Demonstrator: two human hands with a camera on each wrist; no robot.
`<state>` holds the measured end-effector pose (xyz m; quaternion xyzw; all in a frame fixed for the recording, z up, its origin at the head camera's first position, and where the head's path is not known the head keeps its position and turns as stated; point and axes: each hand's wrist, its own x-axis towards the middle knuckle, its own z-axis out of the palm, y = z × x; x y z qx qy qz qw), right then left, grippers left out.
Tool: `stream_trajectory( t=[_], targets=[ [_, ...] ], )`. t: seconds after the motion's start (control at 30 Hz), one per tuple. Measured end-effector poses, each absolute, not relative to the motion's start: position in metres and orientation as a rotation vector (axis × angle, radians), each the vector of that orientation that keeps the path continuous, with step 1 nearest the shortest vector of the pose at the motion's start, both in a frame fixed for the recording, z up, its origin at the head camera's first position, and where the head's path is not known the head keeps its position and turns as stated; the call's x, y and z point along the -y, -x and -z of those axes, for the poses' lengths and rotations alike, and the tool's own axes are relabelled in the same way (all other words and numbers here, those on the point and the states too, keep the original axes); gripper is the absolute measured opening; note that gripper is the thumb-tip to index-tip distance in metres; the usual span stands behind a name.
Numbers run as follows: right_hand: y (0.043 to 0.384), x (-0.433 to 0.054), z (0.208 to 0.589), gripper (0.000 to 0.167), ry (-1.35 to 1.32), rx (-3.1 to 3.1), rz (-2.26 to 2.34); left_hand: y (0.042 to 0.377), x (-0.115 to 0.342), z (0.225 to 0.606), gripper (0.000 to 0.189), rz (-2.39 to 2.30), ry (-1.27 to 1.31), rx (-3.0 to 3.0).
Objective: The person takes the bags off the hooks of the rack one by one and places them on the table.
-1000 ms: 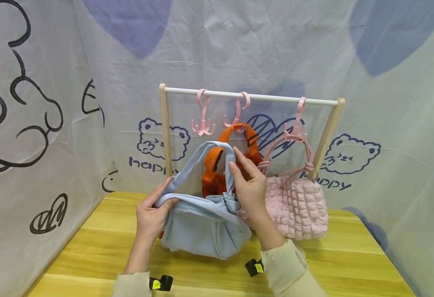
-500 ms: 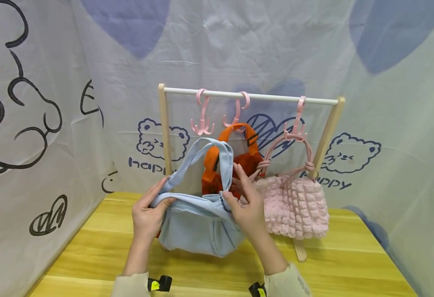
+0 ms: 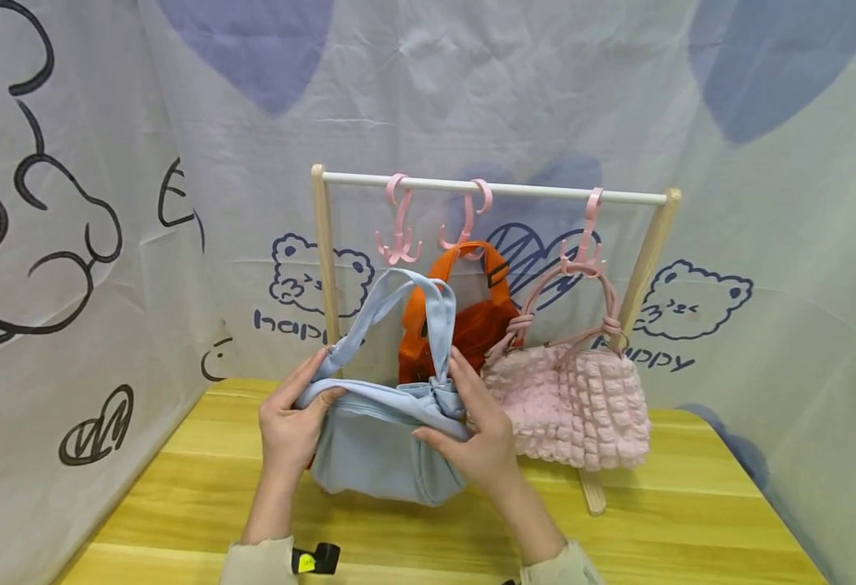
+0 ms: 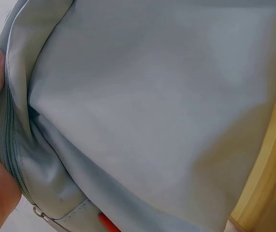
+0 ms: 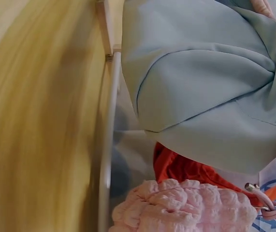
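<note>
A light blue fabric bag (image 3: 384,459) is held up in front of the rack, its strap (image 3: 378,305) standing in a loop above its zipped top. My left hand (image 3: 290,422) grips the bag's top left corner, thumb in front and fingers behind. At the top right corner, beside the knotted strap end, my right hand (image 3: 484,431) holds the bag with its thumb across the front. The left wrist view shows the bag's fabric (image 4: 152,96) and zipper close up. Behind the bag, an orange bag (image 3: 464,333) hangs partly hidden.
A rack with a white rail (image 3: 545,192) and wooden posts stands on the wooden table (image 3: 179,487). From the rail hang a pink hook (image 3: 400,231) at left, a middle hook (image 3: 466,219) and a right hook (image 3: 584,240), which carries a pink puffy bag (image 3: 581,406).
My right hand has moved down from the strap to the bag's top right corner. The strap's loop now stands without that hand on it. My left hand keeps its grip, shifting slightly left.
</note>
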<state>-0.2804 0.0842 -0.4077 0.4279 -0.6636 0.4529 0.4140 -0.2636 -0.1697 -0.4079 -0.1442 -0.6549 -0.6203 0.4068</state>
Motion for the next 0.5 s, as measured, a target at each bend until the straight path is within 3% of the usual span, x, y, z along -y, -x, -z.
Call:
stream_trajectory(
  t=[0.5],
  targets=[
    [0.2839, -0.074, 0.4101, 0.06, -1.112, 1.585, -0.983, 0.2553, 0.1702, 0.4033, 0.051, 1.513, 0.309, 1.698]
  ],
)
